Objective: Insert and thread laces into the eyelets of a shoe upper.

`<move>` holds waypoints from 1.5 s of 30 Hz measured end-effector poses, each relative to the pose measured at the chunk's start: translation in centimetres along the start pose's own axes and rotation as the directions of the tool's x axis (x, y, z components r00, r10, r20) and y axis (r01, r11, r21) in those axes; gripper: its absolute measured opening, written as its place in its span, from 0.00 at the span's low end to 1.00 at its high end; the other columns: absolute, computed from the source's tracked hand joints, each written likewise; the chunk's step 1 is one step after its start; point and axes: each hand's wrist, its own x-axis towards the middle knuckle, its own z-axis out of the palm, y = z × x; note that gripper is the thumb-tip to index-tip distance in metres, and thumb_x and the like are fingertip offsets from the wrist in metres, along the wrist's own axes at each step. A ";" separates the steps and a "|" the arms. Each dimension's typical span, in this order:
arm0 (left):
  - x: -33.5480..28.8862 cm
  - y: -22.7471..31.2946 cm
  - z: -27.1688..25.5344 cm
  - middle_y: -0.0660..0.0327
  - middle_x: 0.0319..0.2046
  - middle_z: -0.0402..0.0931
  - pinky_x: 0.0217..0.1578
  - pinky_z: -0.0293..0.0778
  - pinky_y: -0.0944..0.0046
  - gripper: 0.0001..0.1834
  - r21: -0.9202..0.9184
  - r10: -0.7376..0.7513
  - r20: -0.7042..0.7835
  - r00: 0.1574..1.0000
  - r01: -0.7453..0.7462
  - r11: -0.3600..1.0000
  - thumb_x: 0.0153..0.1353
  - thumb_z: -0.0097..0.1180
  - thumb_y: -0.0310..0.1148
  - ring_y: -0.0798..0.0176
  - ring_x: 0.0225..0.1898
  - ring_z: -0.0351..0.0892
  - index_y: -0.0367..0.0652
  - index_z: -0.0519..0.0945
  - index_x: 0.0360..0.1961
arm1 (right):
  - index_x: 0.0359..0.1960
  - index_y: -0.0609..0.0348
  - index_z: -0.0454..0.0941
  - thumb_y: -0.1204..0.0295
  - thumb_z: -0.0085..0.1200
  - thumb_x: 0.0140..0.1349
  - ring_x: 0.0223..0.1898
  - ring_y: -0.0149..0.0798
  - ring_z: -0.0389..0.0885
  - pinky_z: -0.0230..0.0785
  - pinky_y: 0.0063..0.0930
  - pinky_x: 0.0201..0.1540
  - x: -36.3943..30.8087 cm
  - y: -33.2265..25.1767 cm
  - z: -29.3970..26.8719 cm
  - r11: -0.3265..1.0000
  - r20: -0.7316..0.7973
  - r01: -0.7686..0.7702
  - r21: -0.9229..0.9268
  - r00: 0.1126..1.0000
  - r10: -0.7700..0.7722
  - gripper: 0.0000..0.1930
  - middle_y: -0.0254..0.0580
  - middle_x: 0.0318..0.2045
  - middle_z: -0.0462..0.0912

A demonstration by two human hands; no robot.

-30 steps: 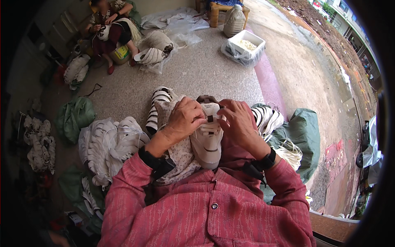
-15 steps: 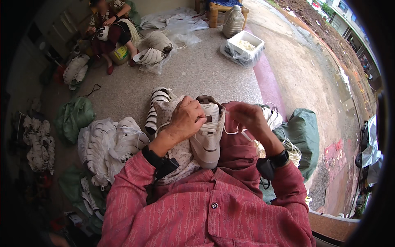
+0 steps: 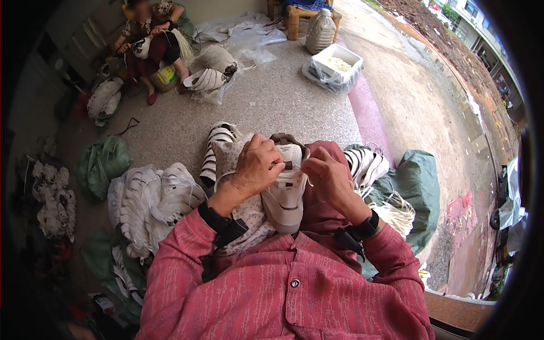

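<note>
A white and beige sneaker lies on my lap, its toe toward me and its brown-lined collar away from me. My left hand is closed at the left eyelet edge, by the tongue. Across from it, my right hand pinches a pale shoelace at the right eyelet edge. The lace is mostly hidden by the fingers. A loop of pale cord shows beside my left wrist. Beneath the sneaker is a flowered cloth over my left leg.
Bundled white shoe uppers lie at my left, more uppers at my right. Nearby are pale laces and a green sack. A white foam box stands ahead. Another person sits far left with a shoe.
My right hand has come in from the right, down to the sneaker's eyelets, and the lace stretched out there has drawn in. My left hand has hardly moved.
</note>
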 end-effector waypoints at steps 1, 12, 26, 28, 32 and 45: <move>0.0 0.0 0.0 0.63 0.29 0.74 0.47 0.68 0.59 0.05 -0.006 -0.002 -0.004 1.000 0.002 1.000 0.46 0.65 0.30 0.56 0.42 0.70 0.43 0.81 0.22 | 0.30 0.53 0.79 0.71 0.57 0.57 0.33 0.45 0.79 0.70 0.39 0.31 0.1 -0.1 -0.1 1.000 0.019 0.010 -0.014 1.000 -0.010 0.02 0.37 0.33 0.75; 0.0 -0.2 -0.1 0.62 0.29 0.74 0.47 0.68 0.59 0.04 -0.006 -0.016 0.018 1.000 0.016 1.000 0.46 0.65 0.30 0.56 0.42 0.70 0.43 0.81 0.22 | 0.31 0.54 0.79 0.75 0.56 0.56 0.33 0.44 0.79 0.70 0.36 0.31 0.7 0.3 1.4 0.999 0.102 0.031 -0.042 0.994 -0.027 0.02 0.38 0.33 0.74; -0.2 -0.1 -0.5 0.60 0.33 0.75 0.48 0.68 0.58 0.04 -0.015 -0.038 0.031 0.999 0.039 0.999 0.47 0.62 0.27 0.55 0.44 0.70 0.43 0.79 0.26 | 0.34 0.57 0.81 0.73 0.57 0.59 0.36 0.42 0.79 0.70 0.28 0.39 2.0 2.4 1.9 0.936 0.167 -0.023 0.350 0.985 -0.039 0.04 0.39 0.34 0.77; -0.4 0.6 -0.8 0.59 0.36 0.75 0.48 0.67 0.57 0.05 -0.043 -0.031 -0.048 0.998 0.029 0.999 0.47 0.62 0.27 0.54 0.45 0.70 0.43 0.79 0.26 | 0.35 0.56 0.81 0.72 0.56 0.60 0.37 0.43 0.80 0.71 0.31 0.38 1.7 2.0 1.6 0.952 0.138 0.005 0.305 0.989 -0.050 0.05 0.39 0.35 0.78; -1.7 2.1 -1.9 0.58 0.42 0.72 0.49 0.66 0.56 0.06 0.055 -0.006 -0.075 0.997 0.011 0.998 0.47 0.63 0.28 0.54 0.46 0.70 0.43 0.80 0.28 | 0.38 0.53 0.81 0.71 0.54 0.60 0.37 0.45 0.82 0.73 0.37 0.37 1.6 1.3 0.7 0.996 0.116 0.008 0.085 0.993 -0.018 0.06 0.40 0.39 0.80; -2.8 2.7 -1.2 0.61 0.36 0.71 0.43 0.65 0.57 0.11 0.183 0.025 -0.097 0.995 -0.007 0.983 0.49 0.64 0.31 0.56 0.41 0.69 0.43 0.83 0.35 | 0.36 0.59 0.81 0.75 0.58 0.56 0.30 0.45 0.82 0.73 0.33 0.34 3.0 0.9 0.0 0.907 0.257 -0.340 0.249 0.926 0.277 0.07 0.46 0.29 0.83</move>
